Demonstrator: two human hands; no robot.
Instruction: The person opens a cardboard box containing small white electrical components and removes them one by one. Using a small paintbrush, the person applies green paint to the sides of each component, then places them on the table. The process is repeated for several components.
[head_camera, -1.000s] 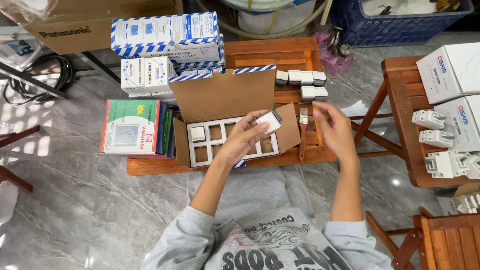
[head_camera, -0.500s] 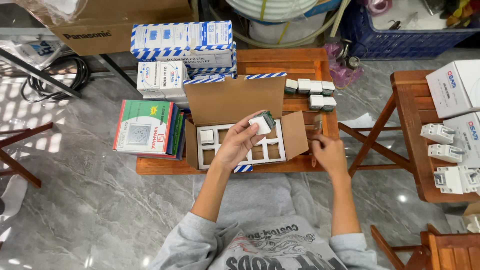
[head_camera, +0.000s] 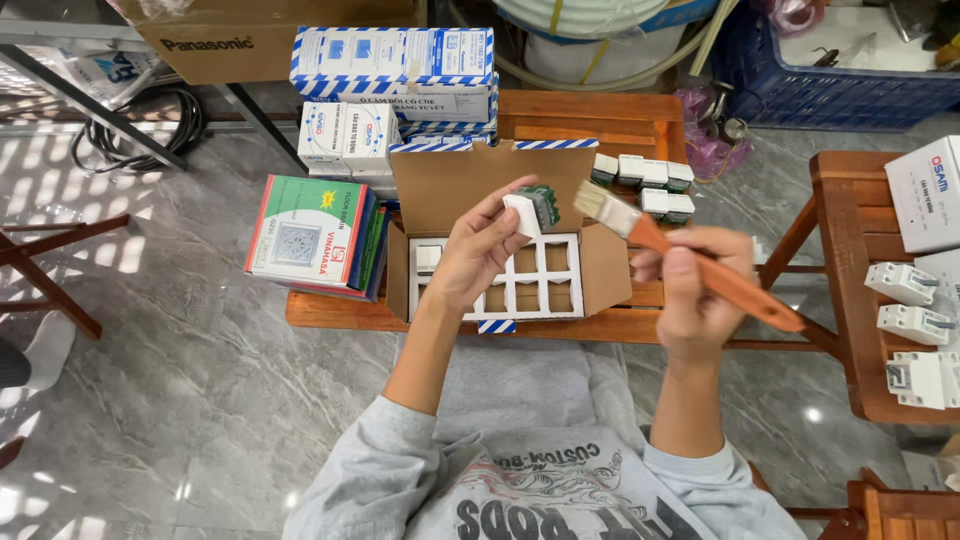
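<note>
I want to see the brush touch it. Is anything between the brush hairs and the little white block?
Nothing visible is. The orange-handled paintbrush in the right hand points its pale bristles at the small white-and-green switch block in the left hand, with only open air between them.

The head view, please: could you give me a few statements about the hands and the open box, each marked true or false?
1. The left hand holds a small white and green module above the open cardboard box. True.
2. The right hand is bare and holds nothing. False: it grips an orange-handled paintbrush.
3. The brush bristles point toward the module. True.
4. Every compartment of the box is filled. False: most are unfilled.
</note>
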